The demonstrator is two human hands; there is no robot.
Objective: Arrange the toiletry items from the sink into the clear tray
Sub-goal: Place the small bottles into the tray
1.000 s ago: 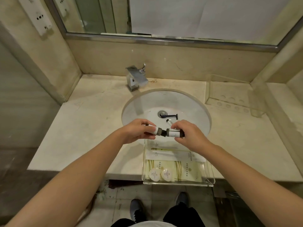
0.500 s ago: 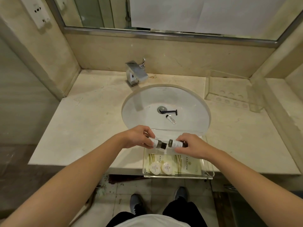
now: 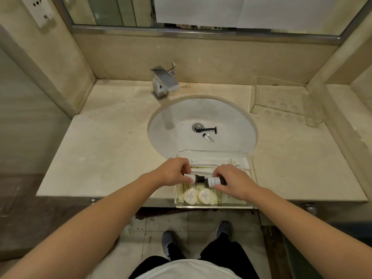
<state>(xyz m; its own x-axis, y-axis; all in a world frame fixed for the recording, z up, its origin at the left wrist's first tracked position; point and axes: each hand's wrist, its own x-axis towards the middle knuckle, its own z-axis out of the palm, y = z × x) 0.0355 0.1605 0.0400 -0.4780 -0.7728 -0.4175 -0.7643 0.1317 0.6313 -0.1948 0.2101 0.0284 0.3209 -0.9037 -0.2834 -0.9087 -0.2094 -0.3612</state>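
A: status? go left to right

B: left hand [image 3: 174, 171] pinching a small bottle [image 3: 194, 178] by its body, dark cap pointing right. right hand [image 3: 229, 181] pinching a second bottle [image 3: 213, 181], cap pointing left. caps nearly touching, both bottles lying sideways over the middle of the clear tray [image 3: 254, 179]

A: down yet?

B: can't tell if they're resting on the packets or just above. fingers closed on both

A: what's in the tray?

B: flat packets [image 3: 211, 161] along the back, two heart-shaped soaps [image 3: 198, 195] at the front left, touching each other

A: sink?

B: razor [image 3: 208, 129] lying by the drain, small tube [image 3: 209, 138] just below it. both well apart from the tray

A: so step = placing the two bottles

B: that's my read. roughly midway, two items still to fetch

A: next?

B: settle both bottles in the gap between packets and soaps, let go, then reach back into the sink basin [image 3: 175, 121]. razor wants a handle grip, blade end is on the right
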